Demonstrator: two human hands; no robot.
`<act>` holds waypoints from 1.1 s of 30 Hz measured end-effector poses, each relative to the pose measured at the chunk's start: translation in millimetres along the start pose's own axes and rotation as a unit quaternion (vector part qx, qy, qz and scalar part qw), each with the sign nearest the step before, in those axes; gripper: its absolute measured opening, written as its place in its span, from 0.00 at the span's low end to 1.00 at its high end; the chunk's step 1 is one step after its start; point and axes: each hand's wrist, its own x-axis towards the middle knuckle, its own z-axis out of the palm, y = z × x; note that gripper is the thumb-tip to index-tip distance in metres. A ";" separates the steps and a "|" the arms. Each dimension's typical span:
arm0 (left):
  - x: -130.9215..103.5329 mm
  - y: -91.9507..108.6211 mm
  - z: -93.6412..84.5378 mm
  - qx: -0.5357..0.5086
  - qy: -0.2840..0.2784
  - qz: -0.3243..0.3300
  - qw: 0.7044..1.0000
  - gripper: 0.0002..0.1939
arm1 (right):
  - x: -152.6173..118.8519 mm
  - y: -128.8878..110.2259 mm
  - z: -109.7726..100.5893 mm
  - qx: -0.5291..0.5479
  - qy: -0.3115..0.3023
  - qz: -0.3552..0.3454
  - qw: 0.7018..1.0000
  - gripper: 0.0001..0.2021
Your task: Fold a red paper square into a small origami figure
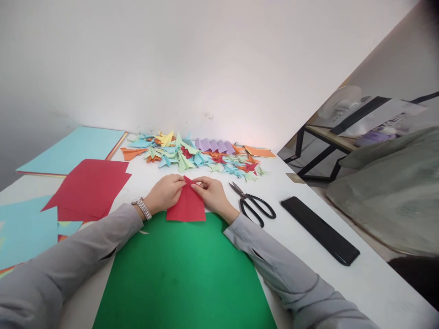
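A small red sheet of paper [186, 208], its far end coming to a point, lies over the far edge of a large green sheet [185, 269]. My left hand [167, 192], with a watch at the wrist, pinches the paper's left side near that point. On the opposite side, my right hand [212, 194] grips the far right edge between thumb and fingers. A crease seems to run down the paper's middle. Just right of my right hand lie black-handled scissors [252, 203], blades slightly apart.
Many folded paper pieces [185, 155] are heaped along the wall. Red sheets [92, 187] and light blue sheets [72, 148] are stacked at left. A long black case [318, 230] lies near the table's right edge. Beyond stands a low shelf [329, 137].
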 end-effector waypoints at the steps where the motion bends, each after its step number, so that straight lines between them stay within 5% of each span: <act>1: 0.2 0.3 0.2 0.003 -0.018 0.005 1.000 0.15 | 0.5 -0.1 -0.7 -0.027 0.010 0.001 1.000 0.09; 14: 1.7 0.9 -5.6 0.070 -0.062 0.066 0.993 0.17 | -10.9 -25.4 -2.7 -0.280 0.039 0.111 0.953 0.12; 33: 2.3 -3.8 -3.2 0.061 -0.064 0.110 0.990 0.17 | -13.1 -23.4 -1.3 -0.286 0.038 0.147 0.946 0.09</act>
